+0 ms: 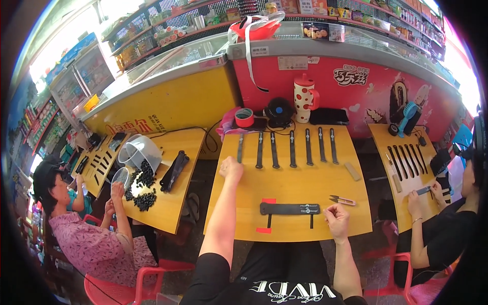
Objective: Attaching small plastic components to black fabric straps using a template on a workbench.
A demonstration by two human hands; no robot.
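On the wooden table before me, several dark straps stand in a row along the far side. My left hand point(231, 169) is closed at the near end of the leftmost strap point(240, 148), its fingertips partly hidden. Closer to me a wide black strap point(287, 209) with pale print lies crosswise, over two thin dark strips and beside red tape marks point(264, 230). Just off its right end, my right hand point(337, 219) is closed with fingertips pinched together; I cannot make out anything between them. Thread snips point(343, 201) lie beyond that hand.
A tan block point(352, 171) lies at the table's right. A fan point(279, 112), a dotted tumbler point(304, 99) and a tape roll point(244, 118) line the back. Co-workers sit at side tables; the left one bears a tipped tub point(140, 152) and black pieces point(144, 200).
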